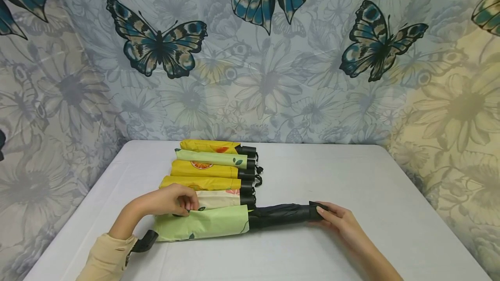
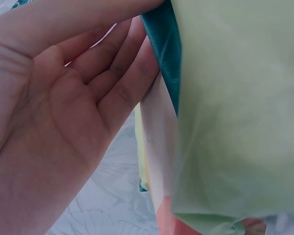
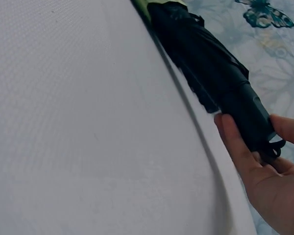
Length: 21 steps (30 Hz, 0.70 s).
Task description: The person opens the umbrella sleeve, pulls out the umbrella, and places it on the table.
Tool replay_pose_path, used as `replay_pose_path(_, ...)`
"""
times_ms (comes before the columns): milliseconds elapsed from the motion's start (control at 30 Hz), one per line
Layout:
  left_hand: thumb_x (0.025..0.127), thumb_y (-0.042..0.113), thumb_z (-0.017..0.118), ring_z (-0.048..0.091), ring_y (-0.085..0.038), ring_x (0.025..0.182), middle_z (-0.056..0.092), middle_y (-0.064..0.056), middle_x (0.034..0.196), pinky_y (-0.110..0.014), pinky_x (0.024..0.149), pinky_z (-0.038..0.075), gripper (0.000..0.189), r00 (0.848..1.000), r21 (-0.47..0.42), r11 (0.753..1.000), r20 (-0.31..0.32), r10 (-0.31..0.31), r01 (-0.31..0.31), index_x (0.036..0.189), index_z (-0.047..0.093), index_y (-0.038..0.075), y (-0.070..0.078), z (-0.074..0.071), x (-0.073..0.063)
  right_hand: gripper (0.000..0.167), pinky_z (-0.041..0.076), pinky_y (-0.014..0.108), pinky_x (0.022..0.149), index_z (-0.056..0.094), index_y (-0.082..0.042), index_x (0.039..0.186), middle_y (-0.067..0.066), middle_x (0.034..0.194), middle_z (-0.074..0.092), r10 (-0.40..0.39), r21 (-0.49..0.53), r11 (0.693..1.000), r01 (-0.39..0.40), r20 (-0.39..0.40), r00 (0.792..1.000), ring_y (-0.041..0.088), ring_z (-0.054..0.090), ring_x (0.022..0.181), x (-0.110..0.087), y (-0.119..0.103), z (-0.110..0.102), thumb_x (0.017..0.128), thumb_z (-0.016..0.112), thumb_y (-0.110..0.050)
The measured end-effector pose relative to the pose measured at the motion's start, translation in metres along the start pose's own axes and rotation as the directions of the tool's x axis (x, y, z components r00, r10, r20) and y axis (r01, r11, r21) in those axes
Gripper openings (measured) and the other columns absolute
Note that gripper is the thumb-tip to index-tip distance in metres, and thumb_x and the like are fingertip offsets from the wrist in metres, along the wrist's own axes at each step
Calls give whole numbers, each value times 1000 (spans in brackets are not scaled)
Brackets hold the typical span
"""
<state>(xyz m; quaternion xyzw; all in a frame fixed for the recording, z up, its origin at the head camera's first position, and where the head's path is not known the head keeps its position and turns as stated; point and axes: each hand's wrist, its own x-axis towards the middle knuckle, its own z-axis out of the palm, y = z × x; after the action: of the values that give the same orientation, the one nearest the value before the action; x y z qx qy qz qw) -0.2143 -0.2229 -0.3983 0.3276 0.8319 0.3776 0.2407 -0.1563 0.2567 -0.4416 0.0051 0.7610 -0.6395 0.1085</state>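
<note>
A black folded umbrella (image 1: 281, 216) lies level near the front of the table, its left part inside a light green fabric sleeve (image 1: 211, 224). My right hand (image 1: 336, 219) grips the umbrella's right end between thumb and fingers, a small black loop (image 3: 275, 148) hanging beside them. At the sleeve's upper left edge, my left hand (image 1: 177, 199) pinches the fabric. The left wrist view shows a dark teal underside (image 2: 164, 49) of the cloth at the fingers; the thumb tip is hidden there. Behind the sleeve lies a cream covered umbrella (image 1: 218, 199).
Several covered umbrellas lie in a row behind: a yellow one (image 1: 203, 182), an orange-print yellow one (image 1: 207, 169), a pale green one (image 1: 211, 158) and another yellow one (image 1: 211, 145). Their black ends point right. A butterfly-print cloth (image 1: 269, 99) hangs behind the white table (image 1: 324, 172).
</note>
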Motion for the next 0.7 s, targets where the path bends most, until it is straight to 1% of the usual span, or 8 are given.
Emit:
replay_pose_path(100, 84, 1, 71, 57, -9, 80, 63, 1, 89, -24, 71, 53, 18, 1000, -1, 1000, 0, -5, 5, 96, 69, 14, 0, 0, 0, 57, 54, 16, 87, 43, 12, 139, 5, 125, 64, 29, -1, 1000, -29, -34, 999, 6, 68, 99, -2, -1, -4, 99, 57, -25)
replay_pose_path(233, 84, 1, 71, 58, -9, 80, 64, 0, 90, -24, 71, 53, 18, 1000, -2, 1000, 3, -10, 10, 96, 69, 15, 0, 0, 0, 58, 54, 16, 88, 41, 11, 141, 4, 126, 63, 33, 2, 999, -33, -40, 999, 6, 68, 100, -5, -3, -10, 100, 56, -27)
replay_pose_path(333, 85, 2, 71, 58, -9, 80, 64, -1, 91, -24, 71, 53, 18, 1000, -2, 1000, 8, -14, 14, 97, 69, 15, -1, -1, 0, 59, 53, 15, 89, 39, 12, 142, 2, 124, 62, 22, 10, 1000, -22, -34, 999, 9, 69, 101, -6, -4, -15, 101, 55, -27)
replay_pose_path(467, 85, 3, 71, 58, -9, 80, 64, -3, 92, -24, 71, 53, 18, 1000, -3, 1000, 14, -22, 22, 98, 69, 16, -1, -1, 0, 59, 53, 15, 89, 38, 14, 142, -3, 120, 63, -4, 15, 1000, 5, -52, 999, 10, 70, 99, -7, -4, -20, 101, 53, -26)
replay_pose_path(700, 85, 3, 71, 58, -9, 80, 64, -3, 92, -24, 71, 53, 18, 1000, -8, 1000, 13, -20, 21, 98, 69, 16, -3, -1, 1, 60, 53, 14, 87, 33, 16, 143, -14, 111, 64, -30, 51, 998, 34, -74, 997, 10, 71, 95, -7, -5, -30, 102, 52, -23)
